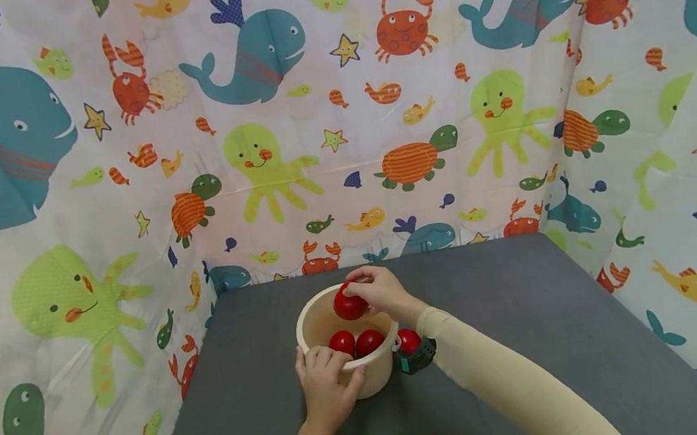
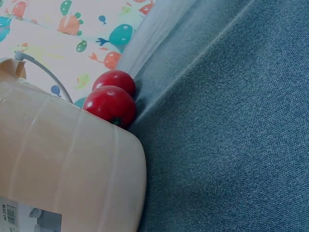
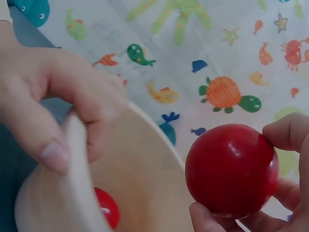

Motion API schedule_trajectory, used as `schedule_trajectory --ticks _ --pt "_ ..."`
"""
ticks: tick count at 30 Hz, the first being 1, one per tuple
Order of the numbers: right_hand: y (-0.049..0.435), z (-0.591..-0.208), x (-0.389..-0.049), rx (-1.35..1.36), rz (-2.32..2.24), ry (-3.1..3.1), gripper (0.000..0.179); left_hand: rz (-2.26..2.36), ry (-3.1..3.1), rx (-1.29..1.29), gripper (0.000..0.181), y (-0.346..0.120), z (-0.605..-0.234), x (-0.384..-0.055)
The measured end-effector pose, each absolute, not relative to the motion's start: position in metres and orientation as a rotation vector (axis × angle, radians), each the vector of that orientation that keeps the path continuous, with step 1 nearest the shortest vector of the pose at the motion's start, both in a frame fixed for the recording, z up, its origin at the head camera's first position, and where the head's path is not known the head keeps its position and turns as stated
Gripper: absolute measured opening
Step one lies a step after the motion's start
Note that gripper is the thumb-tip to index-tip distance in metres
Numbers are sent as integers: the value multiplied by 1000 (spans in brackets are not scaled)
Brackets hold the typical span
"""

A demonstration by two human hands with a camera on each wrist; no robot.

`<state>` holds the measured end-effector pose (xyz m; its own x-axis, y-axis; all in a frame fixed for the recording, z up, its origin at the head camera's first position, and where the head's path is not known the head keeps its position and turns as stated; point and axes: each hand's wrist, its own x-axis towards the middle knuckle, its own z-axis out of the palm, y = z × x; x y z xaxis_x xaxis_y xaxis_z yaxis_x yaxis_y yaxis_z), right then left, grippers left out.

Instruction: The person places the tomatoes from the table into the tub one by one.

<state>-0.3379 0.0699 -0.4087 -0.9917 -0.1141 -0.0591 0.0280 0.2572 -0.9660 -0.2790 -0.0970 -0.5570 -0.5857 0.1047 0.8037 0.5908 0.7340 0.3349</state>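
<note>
A cream plastic bucket (image 1: 374, 378) stands on the grey table, with two red tomatoes (image 1: 369, 342) visible inside. My left hand (image 1: 326, 384) grips its near-left rim; in the right wrist view the thumb lies outside the wall and the fingers reach over inside. Above the bucket's opening, my right hand (image 1: 385, 291) holds another shiny red tomato (image 3: 231, 170) between thumb and fingers. Outside the bucket, two tomatoes (image 2: 112, 105) rest on the table close to its wall. In the head view, one such tomato (image 1: 409, 341) shows beside the right wrist, partly covered.
The grey cloth-covered table (image 1: 490, 288) extends on both sides of the bucket. A curtain (image 1: 344, 175) printed with sea animals hangs behind and along both sides. The bucket has a thin grey handle (image 2: 46, 70) and a barcode label (image 2: 29, 217).
</note>
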Motion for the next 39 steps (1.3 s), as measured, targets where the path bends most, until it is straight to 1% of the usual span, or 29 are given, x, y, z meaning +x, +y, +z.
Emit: schedule_trajectory --ticks 7,13,23,33,39 --pt "59 -433 -336 -18 -1897 2264 40 -752 -2104 -529 14 -97 -558 -280" --pt "55 -445 -337 28 -1837 2333 35 -751 -2090 -534 14 -97 -557 -280" --pt "51 -447 -338 51 -1791 2357 38 -745 -2112 -530 13 -98 -554 -282" --pt "53 -446 -337 32 -1863 2314 36 -737 -2128 -513 14 -98 -554 -283" --pt "54 -449 -336 22 -1867 2316 39 -737 -2150 -507 15 -97 -554 -281"
